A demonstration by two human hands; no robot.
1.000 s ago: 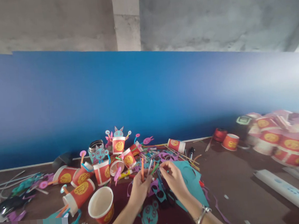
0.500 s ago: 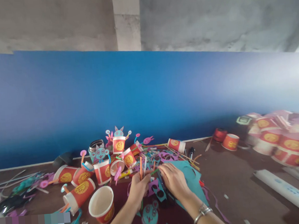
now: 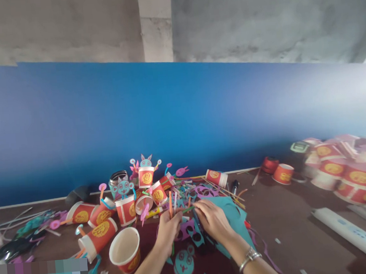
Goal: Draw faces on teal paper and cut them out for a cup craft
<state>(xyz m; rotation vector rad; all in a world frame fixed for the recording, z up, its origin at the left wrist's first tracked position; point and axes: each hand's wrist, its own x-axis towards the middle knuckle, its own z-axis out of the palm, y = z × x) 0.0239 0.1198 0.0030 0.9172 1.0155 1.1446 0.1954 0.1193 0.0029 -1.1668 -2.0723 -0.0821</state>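
Note:
My left hand (image 3: pixel 168 229) is closed around several thin paper straws; an orange straw (image 3: pixel 170 204) and a white one stand up out of the fist. A green straw (image 3: pixel 186 209) runs level between my two hands. My right hand (image 3: pixel 211 220) curls with its fingertips at the far end of that green straw. Under its palm is a dark tool (image 3: pixel 197 220), apparently scissors, mostly covered by the fingers. Below the hands lies a teal paper animal face (image 3: pixel 184 263). Purple cut-out paper (image 3: pixel 186 229) and teal sheet (image 3: pixel 230 213) lie around them.
An upright paper cup (image 3: pixel 124 250) stands left of my left forearm. Red cups with straw arms (image 3: pixel 102 235) crowd the left and back. Stacked red cups (image 3: pixel 359 178) and a white power strip (image 3: pixel 345 229) are at right. A blue wall panel (image 3: pixel 181 120) closes off the back.
My hands stay almost in place, with the straws in my left hand shifting slightly. The whole view has moved by a few pixels.

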